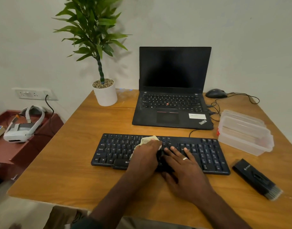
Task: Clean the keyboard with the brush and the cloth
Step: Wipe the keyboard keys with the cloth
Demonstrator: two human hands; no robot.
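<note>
1. Off the left edge of the wooden table (75,146): white headset (24,124) on a red side cabinet (18,146), well apart from the work; no risk seen there.
2. White pot with a green leafy plant (105,93) at the far left of the table, well apart from the keyboard; could tip only on a wide swing of the arm.
3. Black full-size keyboard (208,154) flat near the front edge; could slide if the wiping pushes sideways, or keys could be pressed hard enough to pop a cap.
4. Left hand (146,154) on top of the pale crumpled cloth (149,140), pressing it onto the middle keys; whether fingers curl round it cannot be told. Cloth could snag on key edges.
5. Right hand (181,162) flat, fingers spread on the keys beside it, holding nothing, steadying the keyboard.
6. Open black laptop (173,90) just behind; keyboard cable could tug it.
7. Clear plastic boxes (244,133) near the right end; could be nudged.
8. Black flat brush (256,177) lying on the table right of the keyboard, untouched; could be knocked off the edge by the elbow.
</note>
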